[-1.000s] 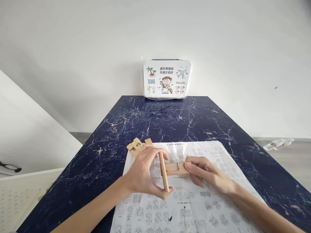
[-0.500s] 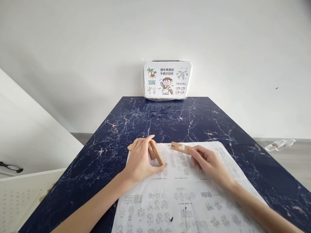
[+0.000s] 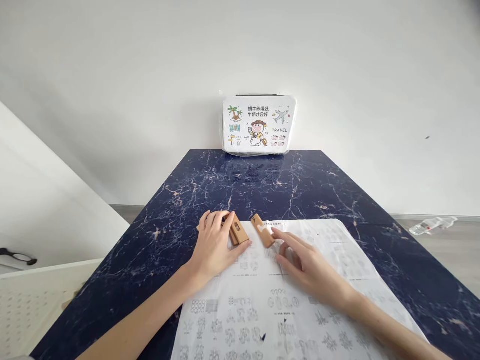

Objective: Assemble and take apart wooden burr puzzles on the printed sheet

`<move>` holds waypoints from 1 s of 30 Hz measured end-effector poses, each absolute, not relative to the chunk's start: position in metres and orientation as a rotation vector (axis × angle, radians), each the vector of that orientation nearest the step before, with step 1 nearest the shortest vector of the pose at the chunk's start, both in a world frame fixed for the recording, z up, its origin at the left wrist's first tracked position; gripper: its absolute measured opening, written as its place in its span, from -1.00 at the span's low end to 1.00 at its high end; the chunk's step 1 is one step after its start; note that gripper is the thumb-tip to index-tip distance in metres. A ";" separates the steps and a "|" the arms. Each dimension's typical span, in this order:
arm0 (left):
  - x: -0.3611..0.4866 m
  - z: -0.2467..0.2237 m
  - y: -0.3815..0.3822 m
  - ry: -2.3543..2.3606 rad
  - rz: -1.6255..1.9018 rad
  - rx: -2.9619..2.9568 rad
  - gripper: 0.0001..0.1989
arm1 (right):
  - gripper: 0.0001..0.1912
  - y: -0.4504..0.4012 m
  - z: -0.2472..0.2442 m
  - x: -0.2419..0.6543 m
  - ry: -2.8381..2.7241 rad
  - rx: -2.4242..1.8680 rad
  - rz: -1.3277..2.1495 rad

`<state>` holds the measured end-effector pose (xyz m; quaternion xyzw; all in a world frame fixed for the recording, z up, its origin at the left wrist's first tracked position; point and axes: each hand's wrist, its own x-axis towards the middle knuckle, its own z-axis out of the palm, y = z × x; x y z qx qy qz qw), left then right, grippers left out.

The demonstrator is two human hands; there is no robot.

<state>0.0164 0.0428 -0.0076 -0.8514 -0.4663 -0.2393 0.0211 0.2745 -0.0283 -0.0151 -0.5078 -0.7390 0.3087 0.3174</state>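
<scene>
My left hand [image 3: 213, 240] curls over a group of notched wooden puzzle pieces [image 3: 240, 230], its fingers on top and the thumb at their near right edge. Part of the group is hidden under the palm. Just to the right, a single wooden puzzle piece [image 3: 264, 232] with a notch in its side and a dark mark at its far end rests slantwise on the instruction sheet [image 3: 318, 270]. The fingertips of my right hand [image 3: 307, 260] touch its right side, while the thumb is apart from it.
Against the wall at the table's far end stands a white printed case [image 3: 259, 125] in clear wrap. The dark blue marbled table [image 3: 262, 185] narrows toward it. A white perforated basket [image 3: 33, 305] is at lower left. Clear plastic packaging [image 3: 433, 225] lies beyond the right edge.
My right hand has brought the single piece down and left, turned it slantwise, and moved its thumb off it. The pieces under my left hand have tilted down flatter.
</scene>
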 end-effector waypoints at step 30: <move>0.031 -0.006 0.028 -1.092 -0.702 -2.874 -0.51 | -0.43 -0.025 -0.020 0.275 -2.264 -1.107 0.512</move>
